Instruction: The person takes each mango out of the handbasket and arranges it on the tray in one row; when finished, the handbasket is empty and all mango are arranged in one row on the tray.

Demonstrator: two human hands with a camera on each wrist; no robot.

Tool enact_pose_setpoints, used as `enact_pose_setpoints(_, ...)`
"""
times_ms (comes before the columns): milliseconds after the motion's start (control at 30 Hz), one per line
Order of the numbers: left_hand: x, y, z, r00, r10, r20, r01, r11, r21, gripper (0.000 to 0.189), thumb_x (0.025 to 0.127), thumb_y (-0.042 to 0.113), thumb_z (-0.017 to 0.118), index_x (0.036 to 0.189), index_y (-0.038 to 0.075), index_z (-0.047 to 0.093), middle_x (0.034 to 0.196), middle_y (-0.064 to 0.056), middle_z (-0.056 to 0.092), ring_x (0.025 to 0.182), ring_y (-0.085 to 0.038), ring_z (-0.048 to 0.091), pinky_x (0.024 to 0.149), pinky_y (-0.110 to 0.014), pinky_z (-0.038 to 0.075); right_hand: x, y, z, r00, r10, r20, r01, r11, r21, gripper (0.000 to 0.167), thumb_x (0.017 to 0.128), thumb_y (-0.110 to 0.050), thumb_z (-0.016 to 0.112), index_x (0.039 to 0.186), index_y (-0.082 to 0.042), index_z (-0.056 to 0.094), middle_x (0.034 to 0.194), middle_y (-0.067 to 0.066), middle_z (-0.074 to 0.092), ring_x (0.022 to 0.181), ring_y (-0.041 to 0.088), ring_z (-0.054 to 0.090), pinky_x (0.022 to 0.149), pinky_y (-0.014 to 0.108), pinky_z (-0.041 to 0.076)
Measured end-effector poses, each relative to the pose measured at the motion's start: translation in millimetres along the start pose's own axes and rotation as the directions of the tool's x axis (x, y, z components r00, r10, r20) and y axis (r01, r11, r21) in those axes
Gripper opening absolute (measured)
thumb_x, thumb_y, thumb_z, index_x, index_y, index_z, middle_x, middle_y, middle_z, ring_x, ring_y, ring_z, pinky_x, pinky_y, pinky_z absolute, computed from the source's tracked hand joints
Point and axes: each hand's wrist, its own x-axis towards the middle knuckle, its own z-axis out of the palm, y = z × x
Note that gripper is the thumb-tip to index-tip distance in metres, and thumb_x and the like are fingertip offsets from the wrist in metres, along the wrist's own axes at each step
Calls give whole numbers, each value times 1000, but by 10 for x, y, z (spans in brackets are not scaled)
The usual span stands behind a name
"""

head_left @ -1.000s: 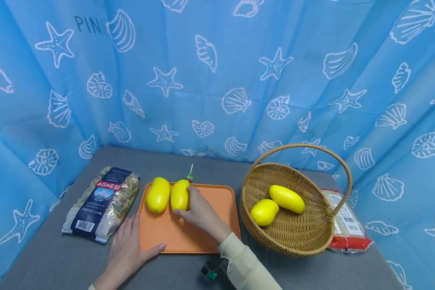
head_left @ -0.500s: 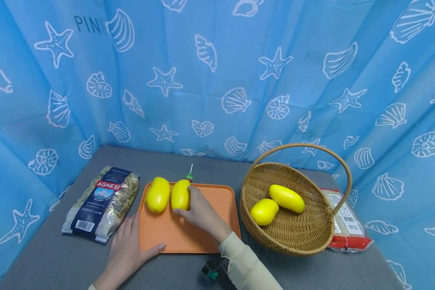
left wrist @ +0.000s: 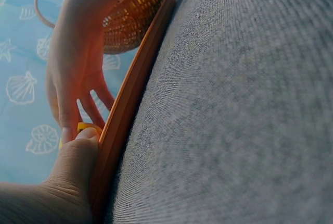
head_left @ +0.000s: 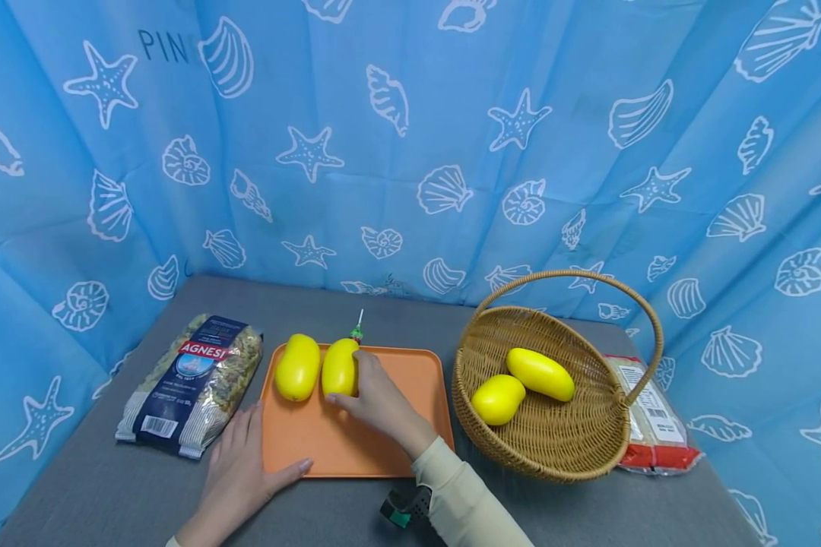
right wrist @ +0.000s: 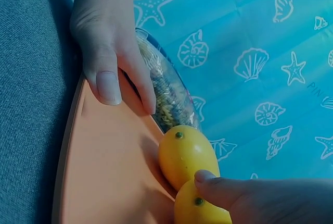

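Observation:
On the orange tray (head_left: 410, 387) lie two yellow mangoes side by side. My right hand (head_left: 386, 406) holds the right-hand mango (head_left: 338, 370), thumb on its near end and fingers around its far right side. The other mango (head_left: 297, 368) lies just left of it; both show dark stem nubs in the right wrist view. At the tray's front left corner rests my left hand (head_left: 236, 475), its fingers straight along the left edge and its thumb over the front rim. In the left wrist view that thumb (left wrist: 78, 159) lies against the tray's edge.
A bag of Agnesi pasta (head_left: 191, 384) lies left of the tray. To the right stands a tilted wicker basket (head_left: 554, 456) holding two more mangoes (head_left: 540, 374). A red and white packet (head_left: 660, 425) sits behind it. A small green object with a white stick (head_left: 357, 333) is behind the tray.

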Motion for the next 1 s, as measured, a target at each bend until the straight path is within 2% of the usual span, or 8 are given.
enact_pose_setpoints(367,-8,8,-4,1000,11,-18,-11,1000,9,137,59,91,54,146,-9,19,145,-35,27,133,-52,23,103,-72,21,-12,-10,-4,1000,4,0,-4,1000,-26,81,88,-41,67,146,0,28,134,16,44,103,18,50,89,34,48)
enact_pose_setpoints(767,-8,18,-13,1000,-6,5,6,1000,-10,138,58,90,55,146,-10,18,146,-35,24,133,-51,21,104,-72,19,-61,-17,-26,1000,1,-10,-1,1000,-26,84,87,-45,67,147,-3,27,141,15,40,116,20,49,100,37,46)
enact_pose_setpoints(1000,-3,15,-1,1000,-15,3,15,1000,-4,139,57,92,53,146,-9,19,146,-34,24,133,-51,21,104,-71,19,-156,-41,-135,999,11,-32,-13,998,-65,86,86,-48,67,147,-2,27,144,18,39,127,27,47,104,40,43)
